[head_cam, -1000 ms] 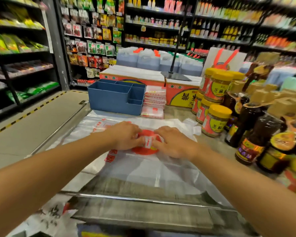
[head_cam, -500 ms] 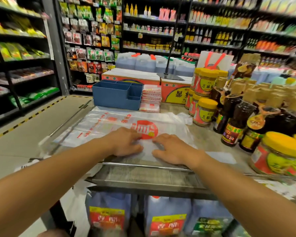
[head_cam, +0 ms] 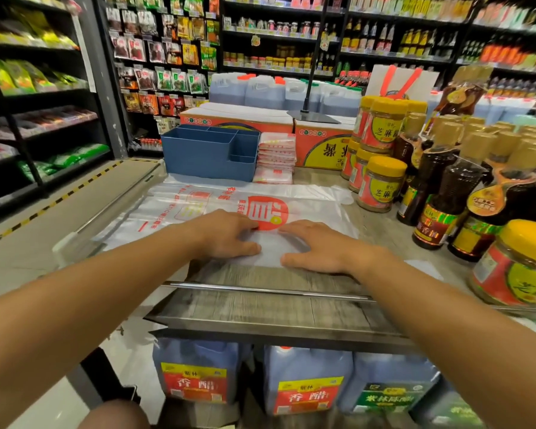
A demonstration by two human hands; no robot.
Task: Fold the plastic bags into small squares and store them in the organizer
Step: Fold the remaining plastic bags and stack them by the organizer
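Observation:
A white plastic bag (head_cam: pixel 316 199) with red print lies flat on the grey shelf top (head_cam: pixel 260 277). My left hand (head_cam: pixel 229 235) and my right hand (head_cam: pixel 319 247) press flat on its near edge, side by side, fingers spread. A blue organizer (head_cam: pixel 208 156) with several compartments stands behind the bag at the left. A stack of folded bags (head_cam: pixel 276 156) sits right beside the organizer.
Yellow-lidded jars (head_cam: pixel 379 184) and dark sauce bottles (head_cam: pixel 446 193) crowd the right side of the shelf top. A big jar (head_cam: pixel 520 264) stands near right. Orange boxes (head_cam: pixel 319 144) sit behind. A metal rail (head_cam: pixel 260 289) runs along the front edge; jugs (head_cam: pixel 195 376) stand below.
Both hands slid toward me over the bag, from the red round print to its near edge, flattening it. The view tilted down and back.

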